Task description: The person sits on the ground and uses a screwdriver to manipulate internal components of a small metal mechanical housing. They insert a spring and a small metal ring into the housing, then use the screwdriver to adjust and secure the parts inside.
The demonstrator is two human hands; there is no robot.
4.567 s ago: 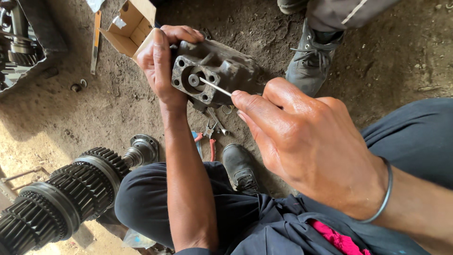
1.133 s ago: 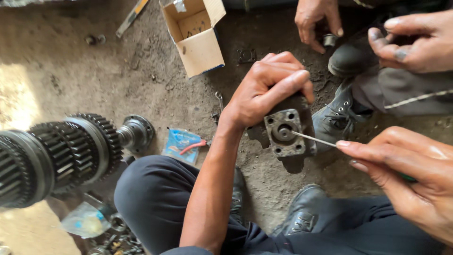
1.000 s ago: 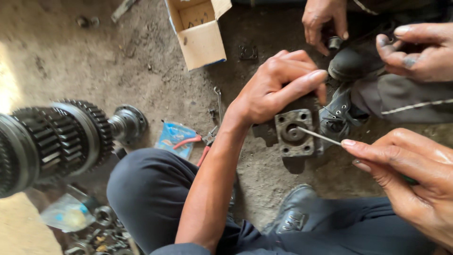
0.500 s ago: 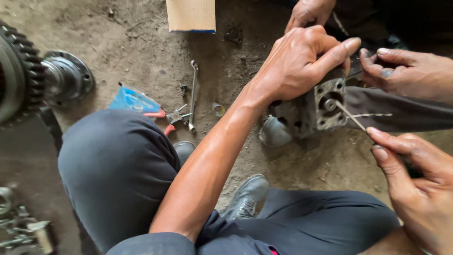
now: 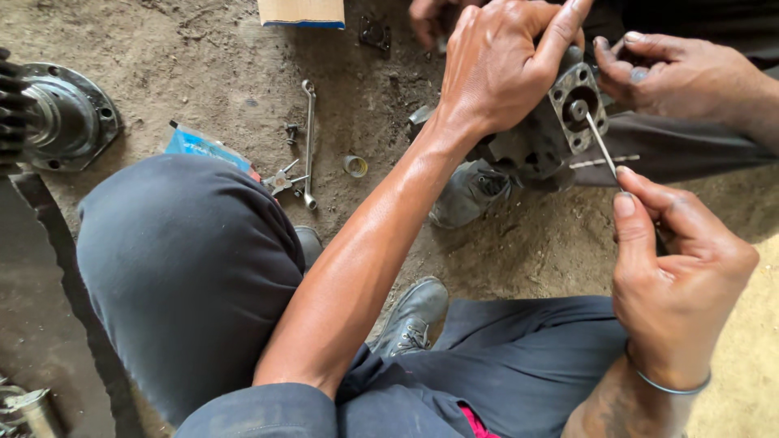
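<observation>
At the far left a heavy grey flanged hub (image 5: 69, 122) lies on the dirt floor (image 5: 187, 65). Just right of my raised knee a blue packet (image 5: 195, 144) pokes out, and beside it a long spanner (image 5: 308, 142) lies with small pliers (image 5: 280, 178) touching its lower end; a short metal ring (image 5: 355, 165) sits a little further right. A cardboard box (image 5: 302, 11) shows at the top edge.

My left hand (image 5: 495, 69) is closed over the top of a dark metal housing (image 5: 540, 134), fingers wrapped down onto its square bolt-hole face (image 5: 578, 107), holding it above a grey shoe (image 5: 469, 193). My right hand (image 5: 677, 276), a thin bangle (image 5: 669, 383) on its wrist, pinches a thin metal rod (image 5: 602, 144) between thumb and fingertips; the rod's tip seems to reach the bore in the square face, though I cannot tell how deep it sits. Top right, another person's hand (image 5: 677, 77) hovers just beside the housing.
</observation>
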